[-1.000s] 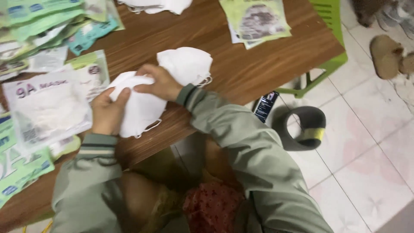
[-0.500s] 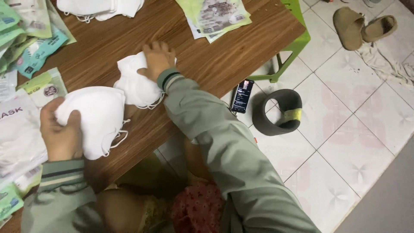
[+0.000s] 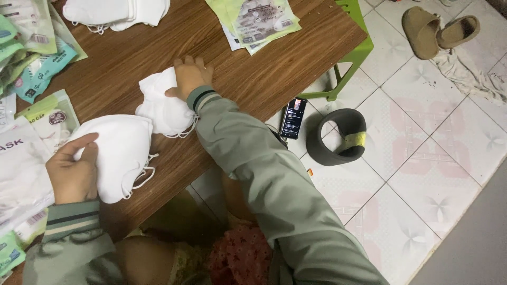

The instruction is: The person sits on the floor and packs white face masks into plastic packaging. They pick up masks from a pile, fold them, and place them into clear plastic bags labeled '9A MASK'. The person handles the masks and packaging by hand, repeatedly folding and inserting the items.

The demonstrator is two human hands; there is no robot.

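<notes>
the two white mask stacks, together a second ago, are now apart: left hand [image 3: 71,174] grasps the larger stack [image 3: 119,155]; right hand [image 3: 189,77] has moved away, pressing flat on the smaller stack [image 3: 163,108], on the bench [image 3: 264,74] beside it.

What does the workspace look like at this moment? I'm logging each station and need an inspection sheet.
Surface: brown wood-grain table, crowded on the left.
Job's things: white mask stack near the front edge; smaller white mask pile beside it.
Clutter: packaged masks in green wrappers at the far edge; more packets at left; another white mask heap at the top.
Grippers: left hand holds the white mask stack; right hand rests on the smaller pile.
Cables: nothing seen.
Surroundings: tiled floor, phone, dark ring-shaped object, green stool, sandals.
</notes>
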